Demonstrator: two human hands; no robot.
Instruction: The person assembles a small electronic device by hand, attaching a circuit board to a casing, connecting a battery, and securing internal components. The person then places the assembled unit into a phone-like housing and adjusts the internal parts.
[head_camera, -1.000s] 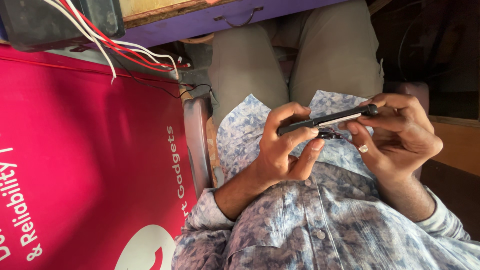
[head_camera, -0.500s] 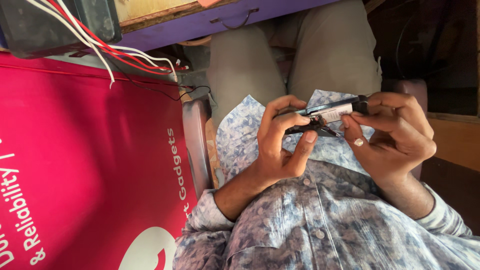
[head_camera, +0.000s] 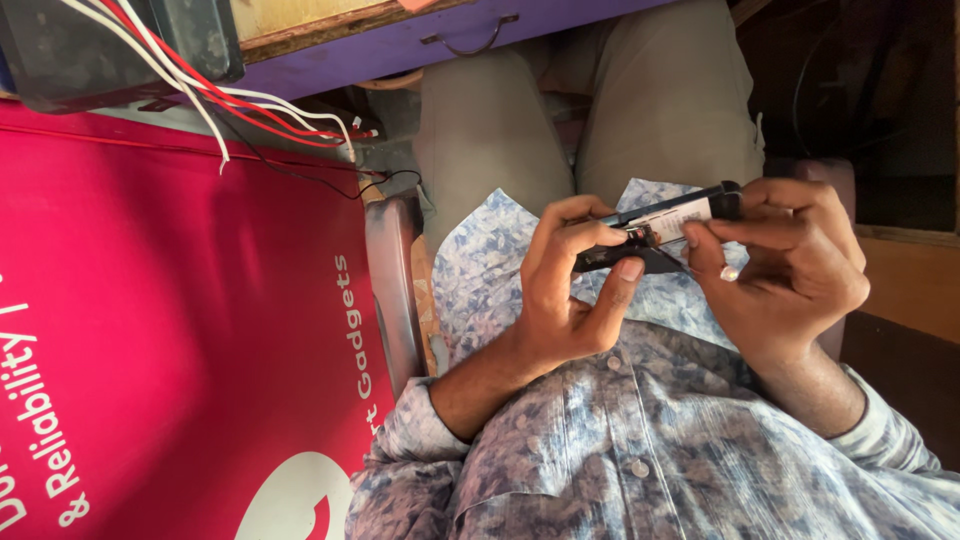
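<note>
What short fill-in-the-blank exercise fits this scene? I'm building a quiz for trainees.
1. Both hands, left hand and right hand, hold a small ____ device over the lap.
2. The mat on the person's left is ____.
3. The wires at top left are red and ____.
4. The shirt fastens with ____.

Missing words: black; red; white; buttons

Bright daylight from about 10 o'clock washes the pink mat with soft glare, both hands evenly lit and sharp, deep underexposed shadow toward 2 o'clock, slight softness and stretch at frame edges, no motion blur.
</note>
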